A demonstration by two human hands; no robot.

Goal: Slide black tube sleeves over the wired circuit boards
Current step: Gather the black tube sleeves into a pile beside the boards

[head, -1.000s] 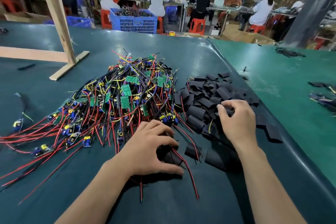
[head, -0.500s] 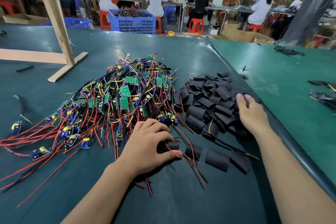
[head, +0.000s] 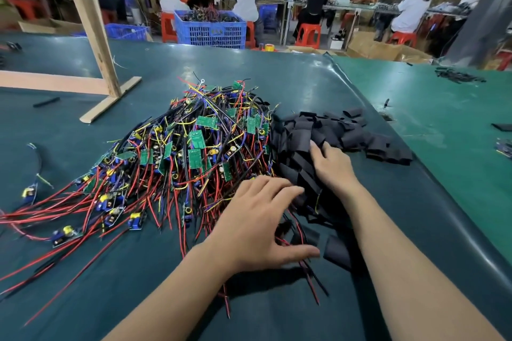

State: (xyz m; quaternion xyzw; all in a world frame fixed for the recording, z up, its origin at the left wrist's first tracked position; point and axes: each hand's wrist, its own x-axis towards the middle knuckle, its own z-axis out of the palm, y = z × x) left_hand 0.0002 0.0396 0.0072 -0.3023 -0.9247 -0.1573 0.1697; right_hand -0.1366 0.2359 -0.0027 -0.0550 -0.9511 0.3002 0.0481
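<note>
A heap of wired circuit boards (head: 199, 147), small green boards with red, black and yellow leads, lies mid-table. Right beside it sits a pile of flat black tube sleeves (head: 340, 130). My right hand (head: 332, 166) rests on the near left part of that pile, its fingers laid fairly straight on the sleeves. My left hand (head: 260, 221) is spread low over the table where the two heaps meet, fingers and thumb extended. Red and black wires (head: 310, 279) run out from beneath it. A few loose sleeves (head: 338, 250) lie by its thumb.
A wooden post with a foot (head: 94, 44) stands at the back left on the dark green table (head: 138, 285). A raised seam (head: 368, 102) borders a lighter green table (head: 448, 130) on the right. A blue crate (head: 210, 28) and seated workers are behind.
My right hand has moved left from the sleeve pile's right edge onto its near left part. My left hand's fingers have uncurled and spread forward.
</note>
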